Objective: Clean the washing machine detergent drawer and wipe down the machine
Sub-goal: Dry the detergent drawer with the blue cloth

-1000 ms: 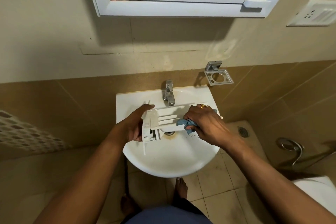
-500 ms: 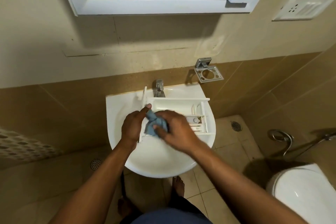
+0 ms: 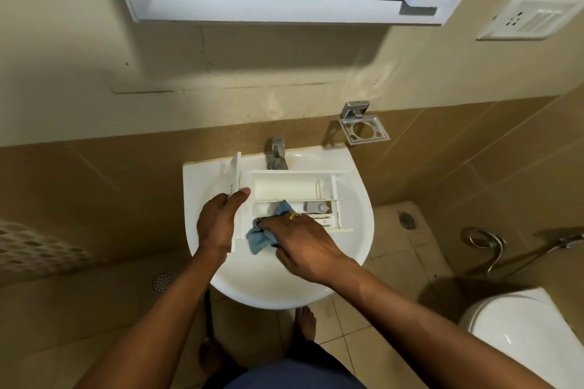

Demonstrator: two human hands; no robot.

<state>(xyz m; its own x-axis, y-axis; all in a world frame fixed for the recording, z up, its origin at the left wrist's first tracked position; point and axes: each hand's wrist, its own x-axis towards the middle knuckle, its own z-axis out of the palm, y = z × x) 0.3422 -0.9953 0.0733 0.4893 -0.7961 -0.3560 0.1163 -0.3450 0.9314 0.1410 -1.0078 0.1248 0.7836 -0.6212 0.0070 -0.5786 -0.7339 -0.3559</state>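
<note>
**White plastic detergent drawer point(image 3: 284, 189) lies crosswise over the basin, front panel to the left**

Head view: the drawer rests across the white ceramic basin point(image 3: 357, 208), just in front of the chrome tap point(image 3: 277, 155). Its long axis runs left to right and its compartments face up.

The left hand point(image 3: 218, 224) holds the drawer's upright front panel at the left end. Its fingers wrap the panel's edge and the thumb lies along the top.

The right hand point(image 3: 303, 243) reaches in from the near side and holds a crumpled blue cloth point(image 3: 259, 237) bunched under its fingers. It presses the cloth into the left part of the near compartment, close beside the left hand.

The rest of that compartment stretches away to the right of the cloth, towards a small grey cap point(image 3: 314, 207) and the ribbed end. The far, larger compartment lies beyond the cloth, nearer the tap.

Any further wiping would likely run along the long axis, rightward and away from the steadying hand. The right hand is the nearer one for it.
</note>
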